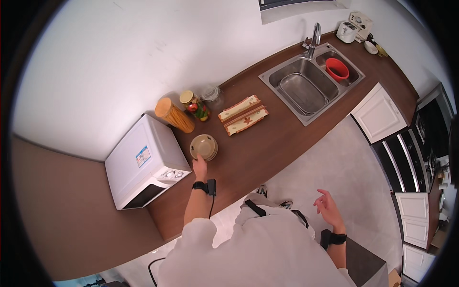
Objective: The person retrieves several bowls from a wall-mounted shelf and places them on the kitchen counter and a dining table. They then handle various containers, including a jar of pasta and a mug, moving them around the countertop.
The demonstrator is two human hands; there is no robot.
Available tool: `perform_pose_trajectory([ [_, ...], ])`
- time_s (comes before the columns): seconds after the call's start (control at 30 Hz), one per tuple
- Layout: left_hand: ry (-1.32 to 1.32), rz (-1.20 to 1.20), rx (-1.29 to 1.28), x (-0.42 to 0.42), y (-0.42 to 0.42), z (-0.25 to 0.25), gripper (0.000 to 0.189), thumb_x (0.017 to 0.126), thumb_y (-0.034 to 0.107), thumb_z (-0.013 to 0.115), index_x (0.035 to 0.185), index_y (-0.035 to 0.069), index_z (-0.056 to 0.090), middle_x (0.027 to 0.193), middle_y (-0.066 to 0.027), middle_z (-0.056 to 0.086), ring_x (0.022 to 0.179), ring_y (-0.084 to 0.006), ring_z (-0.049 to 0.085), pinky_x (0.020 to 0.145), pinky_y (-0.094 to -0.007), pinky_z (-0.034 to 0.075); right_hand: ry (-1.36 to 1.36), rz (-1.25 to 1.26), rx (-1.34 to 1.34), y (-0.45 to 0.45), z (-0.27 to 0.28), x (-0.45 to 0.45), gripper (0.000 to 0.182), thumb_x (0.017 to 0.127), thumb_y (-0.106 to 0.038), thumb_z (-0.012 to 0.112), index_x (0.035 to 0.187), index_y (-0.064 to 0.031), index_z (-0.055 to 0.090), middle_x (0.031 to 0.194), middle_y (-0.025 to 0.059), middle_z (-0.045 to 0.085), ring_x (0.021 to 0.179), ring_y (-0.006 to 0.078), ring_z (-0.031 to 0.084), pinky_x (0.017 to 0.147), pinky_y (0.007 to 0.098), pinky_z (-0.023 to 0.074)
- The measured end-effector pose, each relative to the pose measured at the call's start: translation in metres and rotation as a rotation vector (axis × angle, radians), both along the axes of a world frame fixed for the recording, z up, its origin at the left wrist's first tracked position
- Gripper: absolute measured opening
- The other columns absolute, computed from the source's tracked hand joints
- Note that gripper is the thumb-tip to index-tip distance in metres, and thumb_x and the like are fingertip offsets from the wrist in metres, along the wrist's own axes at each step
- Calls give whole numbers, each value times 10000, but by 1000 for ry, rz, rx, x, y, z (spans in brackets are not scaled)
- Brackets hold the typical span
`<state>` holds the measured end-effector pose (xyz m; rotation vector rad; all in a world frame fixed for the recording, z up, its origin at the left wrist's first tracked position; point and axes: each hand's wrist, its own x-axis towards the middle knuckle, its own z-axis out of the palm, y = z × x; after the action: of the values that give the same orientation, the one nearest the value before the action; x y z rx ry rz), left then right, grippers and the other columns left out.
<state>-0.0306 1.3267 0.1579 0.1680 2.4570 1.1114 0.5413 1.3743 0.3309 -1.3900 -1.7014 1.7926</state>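
A small stack of beige bowls (pixel 203 144) with dark marks near the rim is on the brown countertop, beside the white microwave (pixel 143 158). My left hand (pixel 199 168) grips the near edge of the stack; a fingertip laps over the rim, and the fingers beneath are hidden. Over the floor, well away from the counter, my right hand (pixel 329 211) hangs in the air with its fingers apart and nothing in it. Right of the bowls lies a folded cloth (pixel 244 114) with a leaf pattern.
Along the wall stand a spaghetti jar (pixel 175 116), a jar of colourful vegetables (pixel 195 106) and a clear glass jar (pixel 212 96). Farther right is a double sink (pixel 263 77) with a faucet (pixel 315 37) and a red basin (pixel 337 70). A white toaster (pixel 346 32) occupies the far corner.
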Motion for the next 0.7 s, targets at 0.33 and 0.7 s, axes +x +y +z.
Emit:
perform_pose_trajectory([
  [0.33,-763,413,613,98,-10,-8,582,924,670,454,1186,156,529,707,12,502,497,-55,361,423,-214,266,-72,153,-9,51,7,-47,415,968,-164,575,1342,-34,451,911,30,553,713,98,539,648,254,461],
  [0.7,-916,-577,85,224,55,11,256,953,304,591,1125,115,580,831,20,547,710,-70,493,592,-210,412,-52,187,-30,93,-1,15,399,965,-169,576,1322,-28,466,934,51,573,722,115,567,674,263,487],
])
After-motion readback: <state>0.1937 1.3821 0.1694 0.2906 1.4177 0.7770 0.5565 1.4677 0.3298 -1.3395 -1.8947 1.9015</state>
